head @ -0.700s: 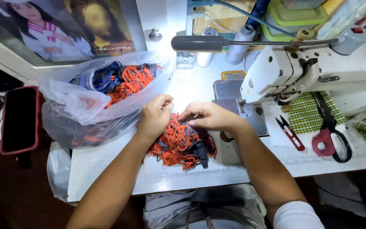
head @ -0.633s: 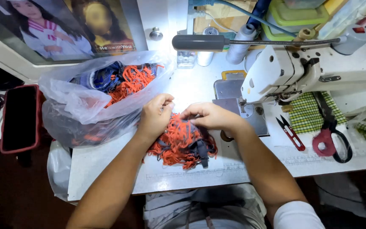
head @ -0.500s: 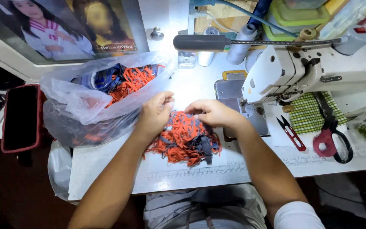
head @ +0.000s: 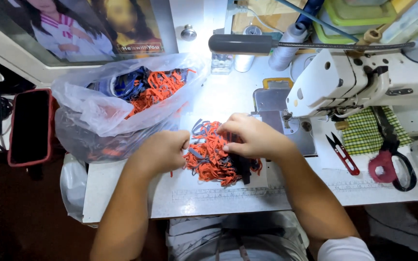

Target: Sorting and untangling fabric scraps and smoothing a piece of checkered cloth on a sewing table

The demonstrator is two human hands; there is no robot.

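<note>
Resting on a heap of orange and grey fabric strips (head: 213,155), both hands work at the middle of the white table (head: 122,181), just in front of the sewing machine (head: 359,82). Left hand (head: 162,151) is curled nearly closed at the heap's left edge, thumb and forefinger pinched together, prob. on a strip end, tho the grip itself is too small to confirm. Right hand (head: 252,137) lies half open, fingers spread flat over the heap's top right, pressing it down; likely that steadies the pile while the other hand pulls pieces apart. Heap looks tangled and loose, thin strips crossing every way, w/ a darker folded piece at its right side under the right hand. Clear plastic bag (head: 97,113) w/ more orange and blue strips sits just left of the heap, mouth open toward it, handy for reaching. Red thread snips (head: 343,153) and red-handled scissors (head: 392,164) lie off to the right, well apart from both hands.
</note>
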